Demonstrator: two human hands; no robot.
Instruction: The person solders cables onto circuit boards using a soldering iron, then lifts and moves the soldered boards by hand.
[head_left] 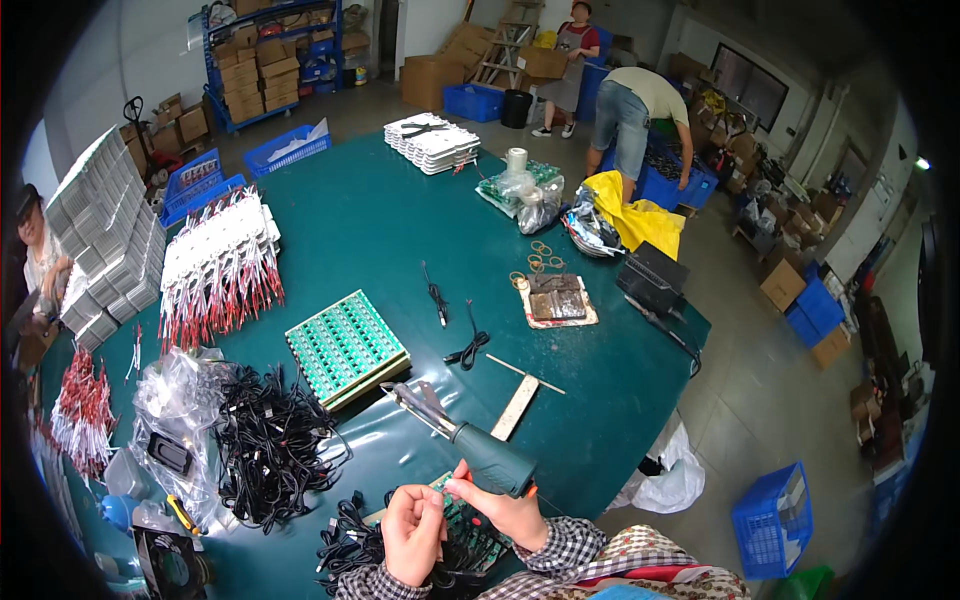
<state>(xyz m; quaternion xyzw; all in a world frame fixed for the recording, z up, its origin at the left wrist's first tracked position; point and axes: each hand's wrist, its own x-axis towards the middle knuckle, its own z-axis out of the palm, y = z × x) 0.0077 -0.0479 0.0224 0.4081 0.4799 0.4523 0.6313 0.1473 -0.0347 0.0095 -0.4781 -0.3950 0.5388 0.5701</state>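
Both hands, left (412,532) and right (508,512), pinch thin wire over a green circuit board (470,535) beside a matte soldering gun (470,440)

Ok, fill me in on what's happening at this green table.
A person in a checked shirt sits at the green table, both hands over a green circuit board at the near edge. The left hand and right hand pinch something small between them, too small to identify. A soldering gun lies just beyond, black cables to the left. Further back, two people bend over boxes.
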